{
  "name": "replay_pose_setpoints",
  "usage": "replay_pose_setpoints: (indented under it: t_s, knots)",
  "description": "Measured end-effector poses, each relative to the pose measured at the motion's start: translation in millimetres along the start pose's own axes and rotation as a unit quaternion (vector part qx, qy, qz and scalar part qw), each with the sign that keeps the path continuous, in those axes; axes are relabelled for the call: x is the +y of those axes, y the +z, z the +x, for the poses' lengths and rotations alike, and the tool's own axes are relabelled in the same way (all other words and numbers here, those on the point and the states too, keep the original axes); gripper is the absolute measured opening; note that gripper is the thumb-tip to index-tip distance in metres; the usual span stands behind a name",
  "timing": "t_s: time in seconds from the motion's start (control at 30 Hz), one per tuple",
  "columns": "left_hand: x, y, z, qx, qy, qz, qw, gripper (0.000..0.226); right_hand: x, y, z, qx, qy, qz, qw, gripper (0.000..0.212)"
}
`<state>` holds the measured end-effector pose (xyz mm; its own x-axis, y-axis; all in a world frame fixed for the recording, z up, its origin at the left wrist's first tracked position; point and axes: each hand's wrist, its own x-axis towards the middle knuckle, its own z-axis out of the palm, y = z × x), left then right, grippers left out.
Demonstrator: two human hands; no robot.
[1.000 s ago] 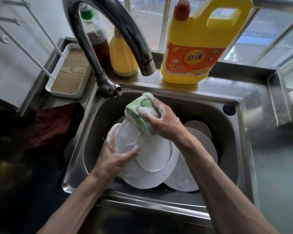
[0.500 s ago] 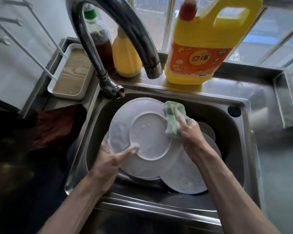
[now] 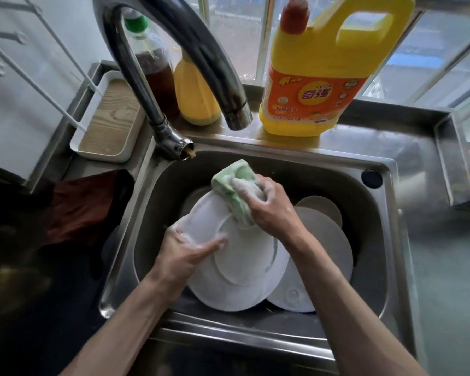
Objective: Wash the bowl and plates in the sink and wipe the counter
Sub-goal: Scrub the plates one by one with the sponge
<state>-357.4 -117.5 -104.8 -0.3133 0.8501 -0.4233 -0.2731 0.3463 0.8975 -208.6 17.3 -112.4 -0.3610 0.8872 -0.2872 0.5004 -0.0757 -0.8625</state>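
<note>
The right grip [image 3: 272, 210] is curled round a soapy green sponge [image 3: 232, 183] and presses it on the upper part of a white plate [image 3: 244, 261]. The left grip [image 3: 185, 253] pinches that plate's left edge, holding it tilted above other plates [image 3: 323, 240] in the sink [image 3: 255, 340].

The steel tabletop [image 3: 377, 142] carries, behind the sink [image 3: 242, 338], a yellow detergent jug [image 3: 318, 85], a small yellow bottle [image 3: 194, 96] and a brown bottle [image 3: 158, 74]. Left of the sink lie a white tray [image 3: 101, 156] and a dark red cloth [image 3: 79, 210].

Lower plates [image 3: 326, 240] largely under the top plate [image 3: 244, 256]; jug [image 3: 323, 63] top off-frame.
</note>
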Motion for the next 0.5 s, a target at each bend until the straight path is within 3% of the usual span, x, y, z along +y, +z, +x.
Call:
replay_pose_setpoints:
  t_s: [0.1,0.2,0.27,0.37,0.5]
  knots:
    - [1,3,-6,0.043,0.007,-0.039,0.998,0.043,15,-10,-7,0.087,0.077,0.14,0.983,0.026]
    - [-1,4,-8,0.092,0.018,-0.093,0.991,0.044,34,-10,-23,0.094,0.205,0.258,0.939,0.034]
    - [-3,7,-13,0.089,0.0,-0.108,0.99,0.047,36,-7,-28,0.093,0.236,0.304,0.918,0.04]
    - [-4,3,-15,0.027,-0.044,-0.078,0.996,0.055,33,-21,-22,0.079,0.207,0.307,0.925,0.039]
    - [5,-6,-1,-0.031,-0.014,0.001,0.999,0.072,24,-41,-8,-0.014,0.101,0.164,0.981,0.025]
